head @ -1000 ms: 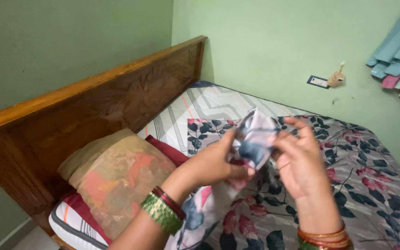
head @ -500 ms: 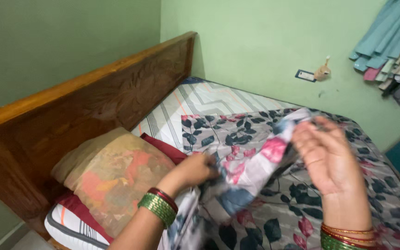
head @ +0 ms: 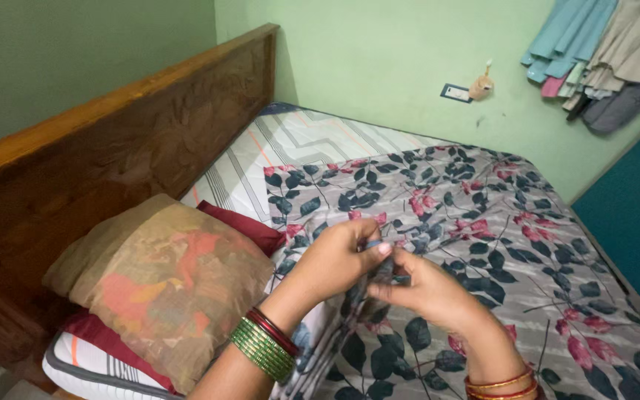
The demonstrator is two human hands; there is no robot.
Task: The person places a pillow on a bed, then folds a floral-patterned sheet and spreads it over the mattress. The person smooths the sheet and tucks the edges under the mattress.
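Left hand: my left hand [head: 338,259] is pinched closed on an edge of the grey cotton bedsheet printed with dark blue leaves and pink flowers [head: 475,222].
Right hand: my right hand [head: 424,285] is closed on the same bunched edge, touching the left.
Sheet position: spread flat over the striped mattress [head: 290,144], beside the translucent beige cushion [head: 164,278].

Grey floral bedsheet [head: 483,222], green wall [head: 379,52]
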